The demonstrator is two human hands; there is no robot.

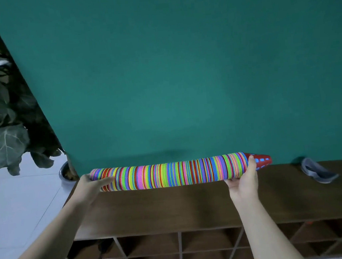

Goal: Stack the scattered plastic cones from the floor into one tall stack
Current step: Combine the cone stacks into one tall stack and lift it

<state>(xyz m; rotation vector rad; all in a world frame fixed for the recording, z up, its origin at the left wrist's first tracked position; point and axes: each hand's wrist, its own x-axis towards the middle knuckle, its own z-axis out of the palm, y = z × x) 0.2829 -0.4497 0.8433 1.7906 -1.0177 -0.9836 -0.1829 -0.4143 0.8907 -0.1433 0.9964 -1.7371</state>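
Observation:
A long stack of many-coloured plastic cones (170, 173) lies sideways, held in the air just above the back of a brown wooden cabinet top (163, 209). Its red tip with blue slots (262, 161) points right. My left hand (92, 186) presses with straight fingers against the wide left end. My right hand (243, 177) cups the stack from below near the tip, thumb curled up over the front.
A green wall (180, 65) rises right behind the stack. A grey folded object (318, 170) lies on the cabinet top at the right. Open cubby shelves (177, 249) fill the cabinet front. A large leafy potted plant (4, 124) stands at the left on pale floor tiles.

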